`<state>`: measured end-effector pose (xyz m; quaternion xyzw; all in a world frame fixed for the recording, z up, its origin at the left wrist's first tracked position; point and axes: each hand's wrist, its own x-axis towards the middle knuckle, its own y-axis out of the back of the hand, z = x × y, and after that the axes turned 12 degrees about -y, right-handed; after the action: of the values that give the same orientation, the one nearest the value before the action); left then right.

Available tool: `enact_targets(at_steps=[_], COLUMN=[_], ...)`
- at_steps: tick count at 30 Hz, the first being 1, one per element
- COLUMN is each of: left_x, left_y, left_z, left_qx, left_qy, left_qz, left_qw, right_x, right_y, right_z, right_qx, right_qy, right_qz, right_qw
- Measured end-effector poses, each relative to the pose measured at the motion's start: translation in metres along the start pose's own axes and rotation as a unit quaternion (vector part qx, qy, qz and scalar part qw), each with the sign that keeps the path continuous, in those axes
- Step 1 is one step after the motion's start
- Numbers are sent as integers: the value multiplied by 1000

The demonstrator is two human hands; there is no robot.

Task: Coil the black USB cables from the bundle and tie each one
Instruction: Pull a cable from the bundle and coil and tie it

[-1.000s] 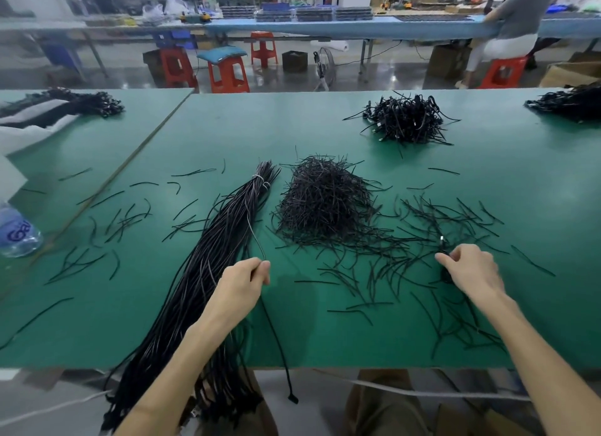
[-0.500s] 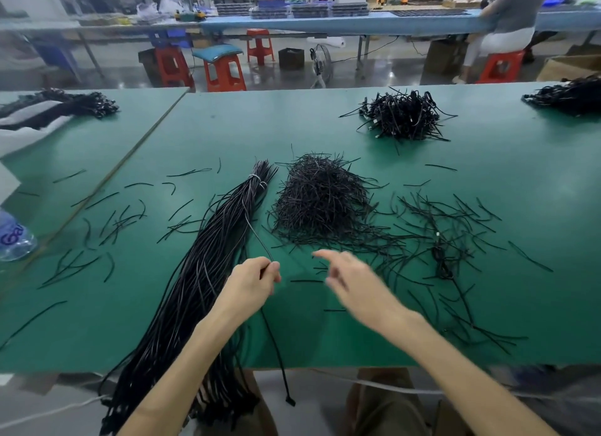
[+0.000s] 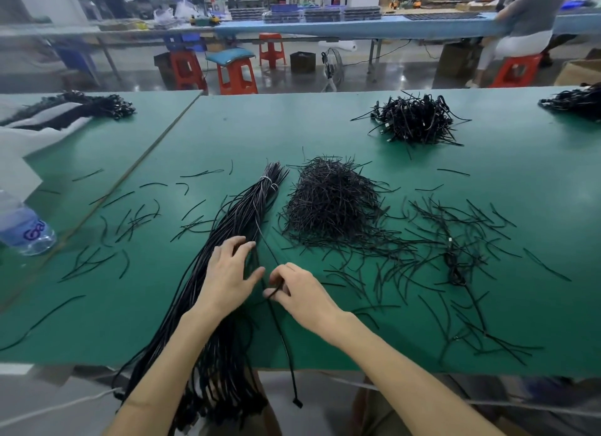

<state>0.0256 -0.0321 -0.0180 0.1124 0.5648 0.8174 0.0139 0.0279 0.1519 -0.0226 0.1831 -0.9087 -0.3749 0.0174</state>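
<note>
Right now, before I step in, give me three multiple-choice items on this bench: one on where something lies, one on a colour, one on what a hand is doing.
1. Where is the tie heap relative to the bundle?
A. left of it
B. right of it
C. on top of it

2. What colour is the band round the bundle's far end?
A. white
B. red
C. yellow

3. What is the right hand doing?
A. lying flat and open
B. pinching one cable
C. hanging empty in the air

Key:
1 B, the heap lies to the bundle's right.
2 A, the band shows white against the black cables.
3 B, it pinches a single cable that hangs past the near edge.
</note>
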Motion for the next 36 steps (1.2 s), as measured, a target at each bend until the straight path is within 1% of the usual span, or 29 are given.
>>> enact_targets(at_steps=[2,3,7,10,12,13,15,16,17,18,19,20,21,22,23,24,26,27,29,31,32,33,35,36], left_x=[4,6,11,12,15,16,19,20,21,23,24,25,26,26,27,27,26,25,24,19,14,7,-12,-21], left_y=[-15,-22,-34,-38,-39,-39,-39,-38,-38,-37,-36,-35,-34,-33,-32,-32,-32,-31,-27,-21,-17,-12,-7,-8], left_z=[-4,-6,-11,-16,-19,-19,-21,-23,-25,-27,-30,-33,-35,-37,-37,-37,-35,-33,-30,-22,-15,-3,21,31], left_qx=[58,83,119,136,138,137,134,130,124,120,114,108,104,99,94,90,93,92,65,21,-21,-81,-184,-203], left_qy=[17,23,28,25,29,30,27,26,22,18,15,11,5,-1,-4,-6,-8,-9,-25,-84,-118,-140,-168,-181], left_qz=[-76,-89,-90,-93,-94,-95,-94,-94,-94,-94,-96,-98,-99,-98,-96,-94,-91,-93,-91,-43,-16,-7,-35,-55], left_qw=[995,992,988,986,986,986,986,987,988,988,989,989,990,990,991,992,991,991,993,995,993,987,968,961], right_x=[-2,-3,-8,-15,-18,-18,-19,-19,-20,-21,-21,-21,-21,-22,-21,-19,-15,-13,-12,-12,-12,-12,-12,-11], right_y=[0,-1,-9,-19,-23,-26,-30,-32,-34,-35,-33,-30,-25,-20,-15,-10,-4,-2,-2,-1,0,1,3,4], right_z=[0,0,1,9,14,16,19,20,20,21,23,23,23,23,24,27,33,35,37,38,38,38,37,37], right_qx=[17,18,5,-39,-53,-63,-99,-113,-110,-86,-39,23,96,181,268,340,424,450,483,497,504,515,538,550], right_qy=[-3,-1,26,92,148,181,238,258,270,268,247,205,145,72,0,-59,-130,-146,-158,-160,-162,-165,-172,-176], right_qz=[-6,-3,42,85,127,162,241,265,276,277,275,273,271,268,272,285,319,328,332,335,336,338,340,341], right_qw=[1000,1000,999,991,979,968,936,922,916,919,928,940,947,943,924,894,837,818,794,784,779,771,752,742])
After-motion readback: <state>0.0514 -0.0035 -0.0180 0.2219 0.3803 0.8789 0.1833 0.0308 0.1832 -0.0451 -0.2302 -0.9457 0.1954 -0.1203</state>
